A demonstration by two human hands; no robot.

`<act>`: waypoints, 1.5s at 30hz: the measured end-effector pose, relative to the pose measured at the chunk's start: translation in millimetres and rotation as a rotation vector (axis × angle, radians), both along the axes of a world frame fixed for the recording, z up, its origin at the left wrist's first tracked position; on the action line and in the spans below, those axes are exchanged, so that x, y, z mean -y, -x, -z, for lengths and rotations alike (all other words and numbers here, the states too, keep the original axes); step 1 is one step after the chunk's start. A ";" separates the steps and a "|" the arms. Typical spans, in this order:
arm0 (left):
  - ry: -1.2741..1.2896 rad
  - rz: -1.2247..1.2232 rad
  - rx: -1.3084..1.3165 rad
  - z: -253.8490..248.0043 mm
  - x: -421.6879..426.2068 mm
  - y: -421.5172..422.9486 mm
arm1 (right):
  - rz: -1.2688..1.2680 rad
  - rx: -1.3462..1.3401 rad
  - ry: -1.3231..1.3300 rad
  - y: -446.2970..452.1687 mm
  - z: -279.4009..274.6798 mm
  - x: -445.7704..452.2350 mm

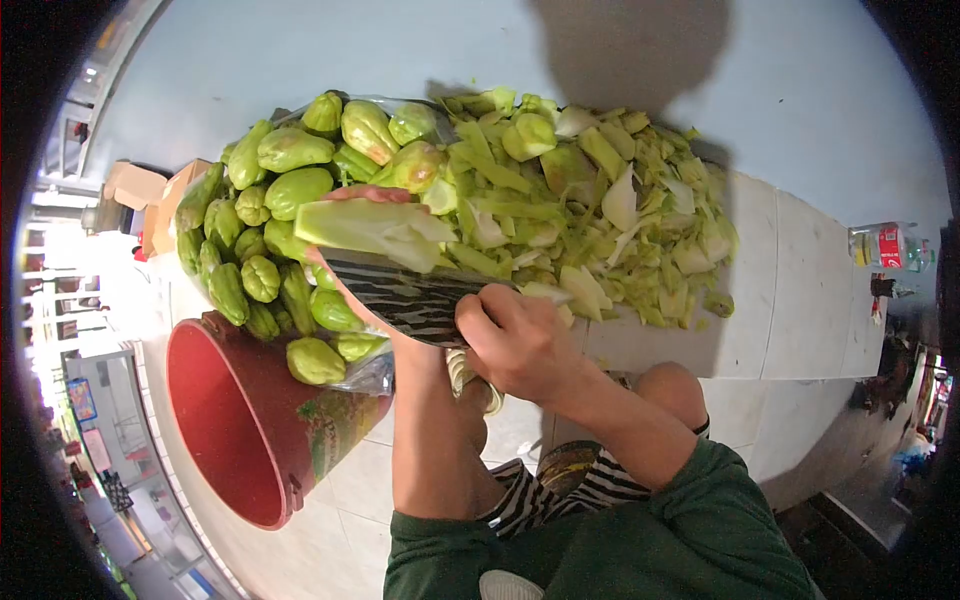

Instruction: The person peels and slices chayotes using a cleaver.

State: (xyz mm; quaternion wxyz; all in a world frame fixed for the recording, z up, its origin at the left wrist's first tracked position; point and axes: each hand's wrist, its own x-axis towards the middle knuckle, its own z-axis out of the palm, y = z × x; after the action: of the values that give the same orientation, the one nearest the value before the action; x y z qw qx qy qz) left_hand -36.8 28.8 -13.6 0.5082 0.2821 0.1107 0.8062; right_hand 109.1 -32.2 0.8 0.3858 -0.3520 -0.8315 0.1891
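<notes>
My left hand (375, 194) is wrapped from behind around a peeled, pale green chayote (375, 229), cut surfaces facing up; most of the palm is hidden. In my right hand (525, 340), closed on its handle, is a broad knife (400, 297) with a dark, streaked blade. The blade lies just below the chayote, across my left palm; whether it touches the flesh I cannot tell. Beyond my hands spreads a heap of chayote peels and cut scraps (640, 230). Whole unpeeled chayotes (262, 278) are piled on clear plastic to the left.
A large red bucket (285, 420) lies tilted at the lower left, its mouth facing left. Cardboard boxes (165, 205) stand behind the chayotes. At the far right a plastic bottle with a red label (888, 246) rests on the tiled ledge (745, 290), against a pale wall (400, 50).
</notes>
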 end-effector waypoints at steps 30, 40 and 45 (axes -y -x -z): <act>0.235 -0.013 -0.065 1.8 8.7 -15.1 | 0.124 -0.018 -0.033 10.5 -9.2 -0.1; 0.198 0.071 -0.027 0.0 8.3 -12.5 | 0.115 -0.025 -0.033 12.4 -7.1 -0.3; 0.189 0.099 -0.090 3.9 8.3 -9.5 | 0.105 -0.012 -0.048 13.5 -4.3 -0.6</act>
State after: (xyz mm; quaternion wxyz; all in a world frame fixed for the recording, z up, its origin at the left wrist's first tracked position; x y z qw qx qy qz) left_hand -27.3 20.4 -17.5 0.5663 0.2741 0.1947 0.7525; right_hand 95.6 -31.6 5.1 0.4083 -0.3848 -0.8140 0.1506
